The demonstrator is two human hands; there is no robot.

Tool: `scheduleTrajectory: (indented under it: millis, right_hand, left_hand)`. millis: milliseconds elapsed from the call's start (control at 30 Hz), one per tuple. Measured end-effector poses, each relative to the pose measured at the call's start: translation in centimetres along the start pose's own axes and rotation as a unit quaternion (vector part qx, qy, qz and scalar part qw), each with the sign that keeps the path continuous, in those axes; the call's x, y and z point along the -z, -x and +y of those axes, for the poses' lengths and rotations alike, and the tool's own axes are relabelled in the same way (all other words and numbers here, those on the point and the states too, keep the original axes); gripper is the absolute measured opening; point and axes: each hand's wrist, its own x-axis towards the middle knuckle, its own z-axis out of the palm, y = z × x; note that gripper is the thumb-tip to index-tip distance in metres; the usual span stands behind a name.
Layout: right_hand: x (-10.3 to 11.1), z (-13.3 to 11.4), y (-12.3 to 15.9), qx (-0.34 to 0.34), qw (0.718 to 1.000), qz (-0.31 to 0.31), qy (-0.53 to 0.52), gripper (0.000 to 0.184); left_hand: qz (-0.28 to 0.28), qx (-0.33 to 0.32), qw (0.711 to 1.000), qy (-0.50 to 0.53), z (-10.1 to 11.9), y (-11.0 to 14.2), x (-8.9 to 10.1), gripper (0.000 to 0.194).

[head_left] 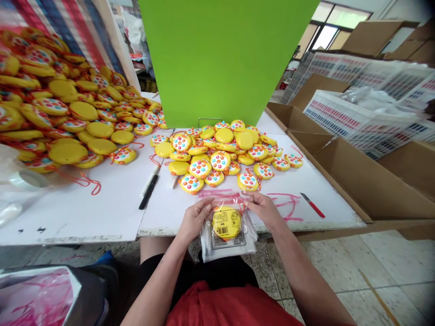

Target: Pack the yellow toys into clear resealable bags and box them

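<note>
Bagged toy (227, 222), left fingers (203, 208) beside, right fingers (255, 200) opposite

Underfoot, a pale, speckled tile floor (390, 258) with dark joints and a thin brownish strip (378, 299) slanting across at the right. Above it, a white worktable (112, 222) with a seam running from front to back and a worn, scuffed front edge. Upright at the back, a tall, plain, bright green panel (227, 59). At the far left, sheeting (86, 27) in red, white and dark blue stripes. Along the right, open cardboard boxes (343, 167), with white slotted crates (333, 113) behind. High at the upper right, a dark-framed window (345, 16) with bright panes, near a pale wall (406, 10)
</note>
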Motion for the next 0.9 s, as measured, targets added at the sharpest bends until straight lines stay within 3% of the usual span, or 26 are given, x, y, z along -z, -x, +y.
scheduleTrajectory:
  millis: [200, 333, 433, 600, 800, 833, 900]
  right_hand:
    - [0.4, 0.7, -0.1, -0.008, 0.997, -0.019, -0.07, 0.028]
    - [0.1, 0.5, 0.0, 0.0, 0.998, -0.011, -0.066, 0.01]
    - [-0.1, 0.2, -0.1, 0.008, 0.998, -0.01, -0.057, 0.008]
    - [-0.3, 0.1, -0.2, 0.014, 0.999, 0.013, -0.034, 0.02]
    - [-0.4, -0.9, 0.3, -0.008, 0.993, -0.087, -0.078, 0.042]
    - [0.1, -1.1, 0.3, -0.004, 0.993, -0.073, -0.09, 0.044]
    - [1.7, -1.4, 0.2, 0.027, 0.996, 0.013, -0.085, 0.046]
  left_hand:
    - [-0.031, -0.002, 0.999, 0.015, 1.1, 0.6, 0.0, 0.04]
    - [-0.023, -0.01, 0.999, -0.022, 1.7, 0.9, 0.1, 0.023]
    - [-0.021, -0.024, 0.999, -0.029, 1.6, 0.9, 0.3, 0.018]
    - [0.001, -0.061, 0.996, -0.07, 1.6, 1.0, 0.4, 0.029]
    - [0.047, -0.052, 0.994, -0.09, 2.3, 1.1, -0.2, 0.046]
    - [0.042, -0.036, 0.996, -0.076, 2.2, 1.1, -0.3, 0.045]
    - [0.03, -0.005, 0.998, -0.051, 2.0, 1.1, -0.5, 0.042]
